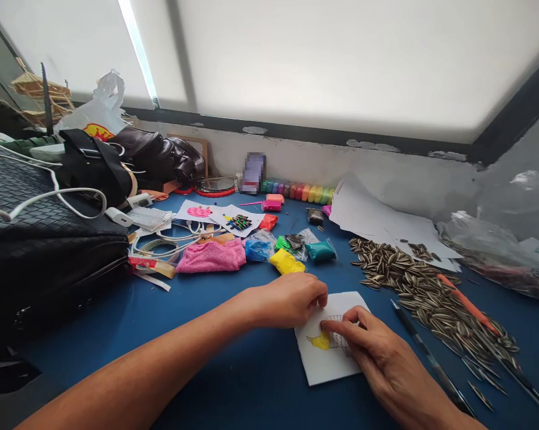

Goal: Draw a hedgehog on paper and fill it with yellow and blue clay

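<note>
A small white card (317, 367) lies on the blue tabletop, bearing a line drawing with a grid of scale-like cells (338, 339). Soft yellow clay (321, 340) covers the pointed left part of that drawing. My left hand (291, 298) is over the card's upper left edge with its fingers curled in; anything between the fingertips is hidden. On the card's right side rests my right hand (377, 352), one digit stretched to the upper edge of the yellow clay and the others bent and apart. Behind my left hand is a yellow clay packet (287, 261).
Striped sunflower seeds (431, 292) are heaped at right, with an orange tool (466, 303) across them and a pen (426, 349) beside. Clay packets (321, 251), a pink cloth (211, 255) and decorated cards (242, 221) lie beyond. A black bag (49, 251) stands left.
</note>
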`<state>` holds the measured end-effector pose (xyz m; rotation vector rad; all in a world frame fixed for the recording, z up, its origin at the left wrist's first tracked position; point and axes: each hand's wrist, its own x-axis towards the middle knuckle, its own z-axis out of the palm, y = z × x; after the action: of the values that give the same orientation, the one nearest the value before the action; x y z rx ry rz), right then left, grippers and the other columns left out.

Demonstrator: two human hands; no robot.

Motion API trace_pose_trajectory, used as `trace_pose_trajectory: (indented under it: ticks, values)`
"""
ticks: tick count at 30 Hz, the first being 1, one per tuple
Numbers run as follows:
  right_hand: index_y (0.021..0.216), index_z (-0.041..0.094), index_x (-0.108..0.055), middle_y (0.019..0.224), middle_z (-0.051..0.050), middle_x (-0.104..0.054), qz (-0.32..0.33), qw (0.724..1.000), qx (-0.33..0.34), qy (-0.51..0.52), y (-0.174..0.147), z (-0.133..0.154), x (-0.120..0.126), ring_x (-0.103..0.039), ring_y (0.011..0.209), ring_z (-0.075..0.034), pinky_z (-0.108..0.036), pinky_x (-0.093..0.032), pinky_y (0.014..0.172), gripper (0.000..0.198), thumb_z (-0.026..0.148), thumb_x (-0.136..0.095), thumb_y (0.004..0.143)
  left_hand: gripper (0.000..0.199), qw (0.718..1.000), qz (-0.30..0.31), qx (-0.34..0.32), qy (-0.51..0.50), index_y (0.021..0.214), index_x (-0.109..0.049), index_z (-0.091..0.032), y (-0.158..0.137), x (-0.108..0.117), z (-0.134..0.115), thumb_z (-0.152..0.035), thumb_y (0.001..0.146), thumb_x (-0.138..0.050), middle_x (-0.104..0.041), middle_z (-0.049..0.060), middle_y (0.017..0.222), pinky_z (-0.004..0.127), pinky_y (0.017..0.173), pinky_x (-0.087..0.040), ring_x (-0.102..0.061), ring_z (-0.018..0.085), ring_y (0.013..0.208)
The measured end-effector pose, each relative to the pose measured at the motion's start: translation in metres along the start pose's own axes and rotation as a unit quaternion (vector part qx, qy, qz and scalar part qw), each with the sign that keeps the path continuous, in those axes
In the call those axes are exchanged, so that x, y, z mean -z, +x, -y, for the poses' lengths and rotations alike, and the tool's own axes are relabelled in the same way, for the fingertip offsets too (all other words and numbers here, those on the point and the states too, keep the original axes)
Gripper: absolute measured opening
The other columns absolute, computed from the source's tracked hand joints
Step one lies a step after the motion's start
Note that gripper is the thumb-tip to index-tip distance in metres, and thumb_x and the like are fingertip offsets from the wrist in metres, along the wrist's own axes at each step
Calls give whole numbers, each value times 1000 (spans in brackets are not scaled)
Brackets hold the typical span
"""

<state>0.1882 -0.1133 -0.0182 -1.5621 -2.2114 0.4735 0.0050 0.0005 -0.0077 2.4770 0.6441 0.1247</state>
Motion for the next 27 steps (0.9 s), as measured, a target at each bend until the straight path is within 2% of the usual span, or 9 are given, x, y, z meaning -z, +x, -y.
trace_pose_trajectory:
  ticks: [9, 19, 23, 27]
  values:
    - [108, 28, -72, 90, -5, -60, 21, 998, -23, 49, 0, 1, 5, -62, 75, -14, -23, -52, 64, 38, 18, -39, 92, 21, 1000, 6, -3, -8, 100, -63, -15, 0, 1, 3, -11, 88, -47, -66, 7, 104, 25, 80, -45, -58, 16, 92]
    - [111, 27, -72, 93, -6, -60, 8, 999, -3, 31, -4, -4, 3, -63, 77, -14, -22, -53, 66, 43, 12, -38, 88, 24, 1000, 13, 9, -11, 102, -65, -14, -1, 3, 0, -11, 86, -47, -66, 7, 105, 25, 80, -45, -59, 17, 93]
    - [116, 25, -70, 94, -6, -61, -2, 1000, 4, 31, -5, -4, 4, -65, 79, -13, -21, -54, 67, 44, 12, -38, 89, 26, 999, 25, 23, -23, 101, -66, -13, -1, 9, -4, -8, 82, -49, -68, 6, 100, 23, 72, -44, -60, 15, 86]
    - [111, 26, -72, 94, -6, -62, -5, 1000, 16, -2, -4, -2, 4, -65, 77, -14, -23, -55, 67, 43, 11, -39, 87, 28, 998, 34, 32, -40, 101, -66, -13, -1, 12, -5, -6, 78, -52, -69, 4, 92, 20, 63, -42, -59, 13, 78]
